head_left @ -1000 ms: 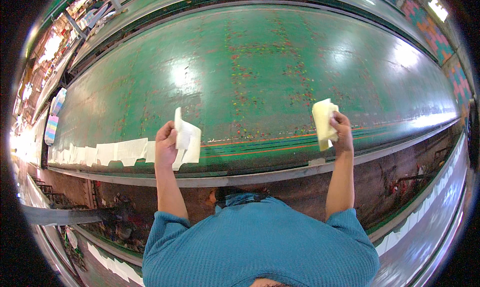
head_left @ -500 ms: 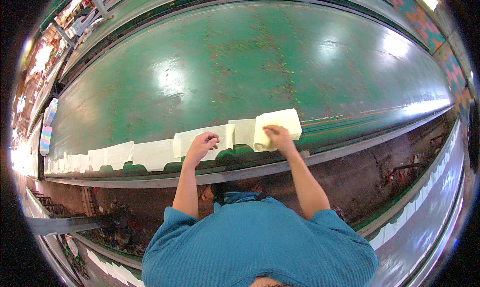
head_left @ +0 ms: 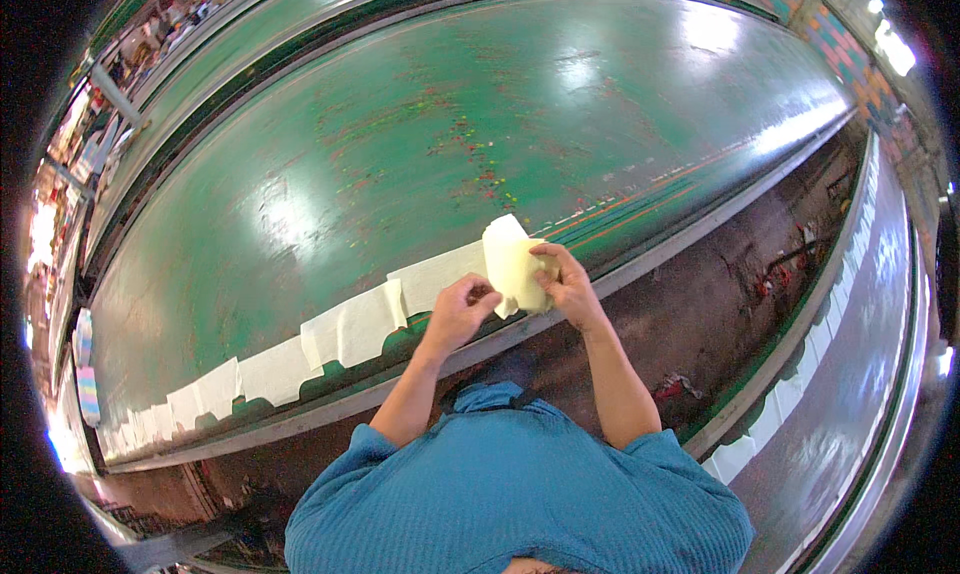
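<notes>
My right hand (head_left: 566,286) is closed on a folded stack of pale yellow sheets (head_left: 516,271), thumb and fingers along its right side. The stack is tilted up at the near edge of the long green table (head_left: 400,164); whether it is paper or cloth I cannot tell. My left hand (head_left: 463,316) is beside the stack's lower left corner, its thumb and fingertips pressed together. What that pinch holds, if anything, is hidden. A row of pale sheets (head_left: 350,326) lies overlapping along the table's near edge, left of the stack.
A metal rail (head_left: 340,411) runs along the table's near side, with a dark gap below. Behind me on the right stands another long table (head_left: 830,394) with white sheets along its edge. Striped pastel bundles (head_left: 88,394) sit at the far left end.
My right hand has lifted and tilted the stack off the table surface. My left hand has moved right, up to the stack, its fingers closing. The view has turned and shifted right.
</notes>
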`<state>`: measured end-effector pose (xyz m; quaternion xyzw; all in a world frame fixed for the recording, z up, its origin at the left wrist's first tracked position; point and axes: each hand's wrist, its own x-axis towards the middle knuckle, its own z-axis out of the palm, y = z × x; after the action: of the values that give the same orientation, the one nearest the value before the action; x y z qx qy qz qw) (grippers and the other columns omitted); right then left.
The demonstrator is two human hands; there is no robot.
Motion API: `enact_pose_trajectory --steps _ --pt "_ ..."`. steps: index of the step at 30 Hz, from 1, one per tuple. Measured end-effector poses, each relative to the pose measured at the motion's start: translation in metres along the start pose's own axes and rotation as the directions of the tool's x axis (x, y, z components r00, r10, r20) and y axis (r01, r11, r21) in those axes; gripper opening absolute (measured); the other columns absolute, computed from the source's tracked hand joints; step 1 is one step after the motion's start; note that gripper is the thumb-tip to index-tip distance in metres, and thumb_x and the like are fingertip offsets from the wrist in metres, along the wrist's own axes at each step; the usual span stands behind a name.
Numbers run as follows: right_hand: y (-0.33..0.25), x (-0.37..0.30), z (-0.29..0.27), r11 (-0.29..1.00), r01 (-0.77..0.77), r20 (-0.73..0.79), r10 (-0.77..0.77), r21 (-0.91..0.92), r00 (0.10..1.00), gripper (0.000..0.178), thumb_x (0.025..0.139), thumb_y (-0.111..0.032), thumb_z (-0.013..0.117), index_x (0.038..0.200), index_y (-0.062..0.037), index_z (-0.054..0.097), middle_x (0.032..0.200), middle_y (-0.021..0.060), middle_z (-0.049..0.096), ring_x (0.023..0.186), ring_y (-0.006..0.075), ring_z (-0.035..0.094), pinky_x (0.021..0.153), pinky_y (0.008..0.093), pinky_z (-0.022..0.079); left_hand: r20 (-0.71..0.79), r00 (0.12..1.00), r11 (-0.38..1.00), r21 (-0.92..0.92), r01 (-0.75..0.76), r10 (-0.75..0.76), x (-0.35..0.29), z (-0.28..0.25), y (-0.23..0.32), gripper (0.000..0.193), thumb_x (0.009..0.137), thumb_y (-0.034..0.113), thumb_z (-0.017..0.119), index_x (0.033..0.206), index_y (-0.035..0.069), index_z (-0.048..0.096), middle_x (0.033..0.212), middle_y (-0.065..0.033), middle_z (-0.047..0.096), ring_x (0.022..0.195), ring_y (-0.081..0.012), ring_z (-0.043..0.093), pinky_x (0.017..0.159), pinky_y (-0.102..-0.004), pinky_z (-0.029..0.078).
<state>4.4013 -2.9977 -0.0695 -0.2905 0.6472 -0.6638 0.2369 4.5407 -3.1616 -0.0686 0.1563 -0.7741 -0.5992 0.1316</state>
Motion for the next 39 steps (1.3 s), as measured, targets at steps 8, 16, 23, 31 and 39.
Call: enact_pose_trajectory --steps 8,16,23,31,39 --pt "-0.021 -0.015 -0.026 0.994 -0.035 0.018 0.034 0.099 0.999 0.058 0.091 0.005 0.052 0.143 -0.0126 0.035 0.126 0.0065 0.051 0.109 0.0157 0.050 0.097 0.0307 0.040 -0.008 0.986 0.955 0.248 -0.159 0.167 0.040 0.068 0.026 0.020 0.078 0.012 0.073 0.086 -0.003 0.061 0.076 -0.0196 0.064 0.065 -0.0292 0.061 0.061 -0.0377 0.048" --pt "-0.007 0.004 -0.072 0.986 0.016 -0.063 -0.005 0.167 0.998 0.047 0.092 -0.001 0.056 0.136 -0.0106 0.042 0.113 0.0040 0.054 0.106 0.0130 0.050 0.095 0.0301 0.040 0.043 0.988 0.968 -0.198 0.153 -0.147 0.079 0.094 0.023 0.010 0.089 0.005 0.059 0.082 -0.001 0.062 0.072 0.0020 0.056 0.069 -0.0074 0.047 0.064 -0.0254 0.040" --pt "0.000 0.040 -0.122 0.972 0.008 0.062 0.006 -0.236 0.998 0.030 0.086 -0.029 0.070 0.098 -0.0017 0.064 0.091 0.0060 0.063 0.085 0.0141 0.057 0.076 0.0289 0.047 -0.079 0.997 0.999 -0.041 0.021 -0.024 0.113 0.135 0.036 0.012 0.090 0.002 0.056 0.078 0.001 0.055 0.065 0.0039 0.045 0.066 -0.0064 0.039 0.059 -0.0255 0.035" --pt "0.005 0.102 -0.182 0.920 -0.278 0.061 0.272 0.278 0.960 0.013 0.090 -0.015 0.065 0.092 -0.0023 0.065 0.081 -0.0030 0.062 0.074 0.0066 0.054 0.066 0.0249 0.046 -0.292 0.953 0.939 -0.343 -0.023 -0.083 0.157 0.148 0.033 0.021 0.096 0.013 0.053 0.077 0.005 0.052 0.070 0.0058 0.045 0.067 -0.0051 0.039 0.058 -0.0241 0.034" --pt "-0.026 0.146 -0.370 0.863 0.091 -0.355 0.107 0.497 0.929 0.042 0.084 -0.020 0.066 0.118 0.0029 0.058 0.109 0.0119 0.065 0.096 0.0239 0.065 0.084 0.0372 0.054 -0.508 0.858 0.696 -0.644 -0.318 -0.078 0.144 0.056 0.051 0.029 0.096 0.015 0.054 0.118 -0.004 0.058 0.105 -0.0087 0.067 0.092 -0.0168 0.064 0.081 -0.0316 0.052"
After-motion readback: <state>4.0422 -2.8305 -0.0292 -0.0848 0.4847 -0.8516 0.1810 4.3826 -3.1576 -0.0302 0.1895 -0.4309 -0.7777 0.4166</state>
